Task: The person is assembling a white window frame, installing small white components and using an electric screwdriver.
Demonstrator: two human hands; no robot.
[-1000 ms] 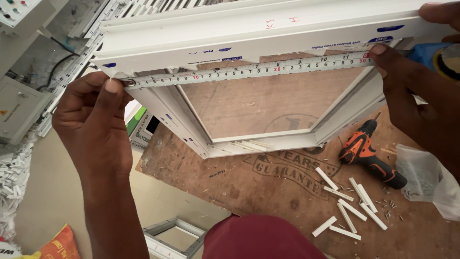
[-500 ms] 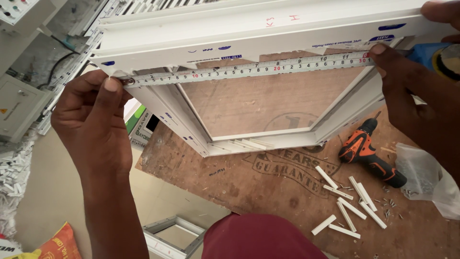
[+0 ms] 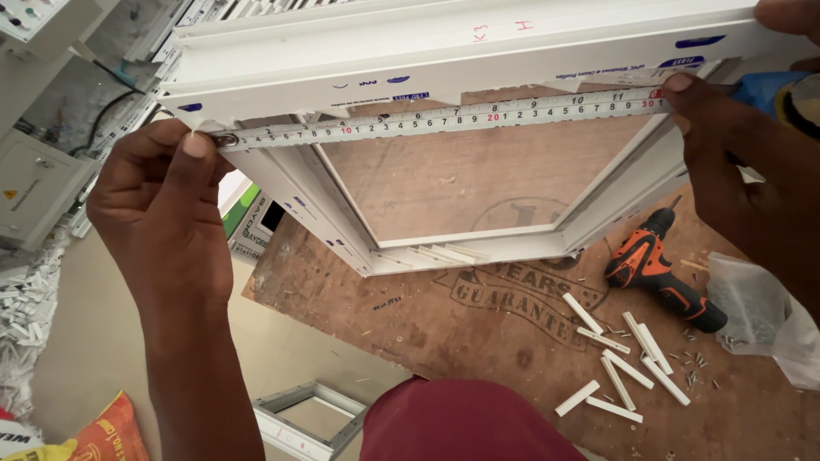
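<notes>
A brown plywood desk fills the lower right of the view from above, its top printed with a dark stamp. Standing on it, a white plastic window frame is tipped up toward the camera, its top bar running across the upper part of the view and its open middle showing the plywood behind.

The left hand is at the frame's left corner, fingers closed together, thumb and forefinger pinching the metal hook end of a tape measure. The tape blade lies stretched flat along the underside of the top bar, touching it, from left corner to right. The right hand is closed on the tape's blue case at the right end, its thumb tip pressing the blade against the frame.

On the desk right of the frame lies an orange and black cordless drill. Just beside it sits a clear plastic bag, and nearby are several short white plastic strips with small screws scattered among them.

On the floor at lower left lie a smaller white frame and an orange sack.
</notes>
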